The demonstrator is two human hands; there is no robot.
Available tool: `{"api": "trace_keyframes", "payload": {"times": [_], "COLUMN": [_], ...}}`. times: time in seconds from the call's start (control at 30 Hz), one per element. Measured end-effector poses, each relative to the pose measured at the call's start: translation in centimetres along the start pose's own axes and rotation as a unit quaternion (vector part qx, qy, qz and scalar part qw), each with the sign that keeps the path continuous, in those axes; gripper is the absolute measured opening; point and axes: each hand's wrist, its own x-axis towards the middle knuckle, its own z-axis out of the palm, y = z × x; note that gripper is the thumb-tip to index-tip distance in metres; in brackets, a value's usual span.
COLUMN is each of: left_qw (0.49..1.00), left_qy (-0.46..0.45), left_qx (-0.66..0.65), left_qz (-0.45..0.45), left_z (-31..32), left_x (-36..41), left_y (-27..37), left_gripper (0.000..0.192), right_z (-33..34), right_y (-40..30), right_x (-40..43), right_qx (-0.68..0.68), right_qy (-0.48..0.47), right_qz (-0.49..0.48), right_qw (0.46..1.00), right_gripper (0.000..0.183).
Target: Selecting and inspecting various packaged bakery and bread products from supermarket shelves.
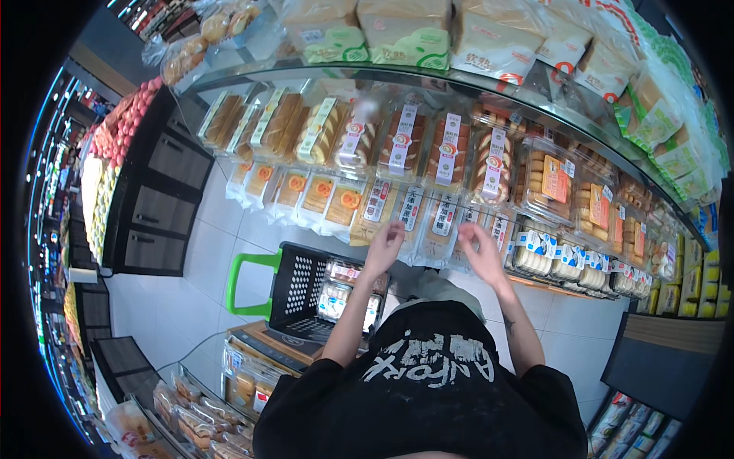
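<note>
My left hand [387, 246] is raised with curled fingers before the lower shelf, near bagged bread loaves [410, 221] with white labels. My right hand [479, 246] hangs to its right, fingers bent and apart, over more bagged loaves [440, 226]. Neither hand holds anything that I can see; whether the fingers touch the bags cannot be told. Above them stands a row of clear plastic boxes of cake rolls [403, 143]. Left of my left forearm is a black basket [295, 287] with a green handle [235, 284], holding several clear boxes of packaged baked goods [334, 299].
A curved glass shelf [436, 83] with bagged sliced bread [407, 31] spans the top. Boxed round pastries [542, 178] fill the right side. A dark drawer cabinet [160, 195] with fruit stands at left. Behind me, lower left, is another display of packaged bread [200, 424].
</note>
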Motion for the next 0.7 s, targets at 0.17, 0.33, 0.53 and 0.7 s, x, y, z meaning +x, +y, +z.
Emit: {"api": "trace_keyframes", "payload": {"times": [0.17, 0.33, 0.53, 0.7], "left_qw": [0.941, 0.913, 0.901, 0.894], "left_qy": [0.000, 0.030, 0.097, 0.129], "left_qx": [0.087, 0.074, 0.014, 0.013], "left_qz": [0.326, 0.400, 0.423, 0.428], "left_z": [1.9, 6.4, 10.9, 11.5], "left_x": [8.8, 15.4, 20.1, 21.6], "left_y": [21.0, 28.2, 27.9, 27.8], "left_gripper": [0.018, 0.023, 0.036, 0.040], "right_z": [-9.0, -14.9, -15.5, -15.6], "right_y": [-12.8, -13.5, -11.7, -10.8], "right_x": [12.0, 21.0, 23.9, 24.2], "right_qx": [-0.049, -0.121, -0.076, -0.027], "right_qy": [0.283, 0.251, 0.159, 0.124], "right_qz": [-0.211, -0.212, -0.144, -0.114], "right_qw": [0.935, 0.937, 0.974, 0.985], "right_gripper": [0.043, 0.081, 0.089, 0.089]}}
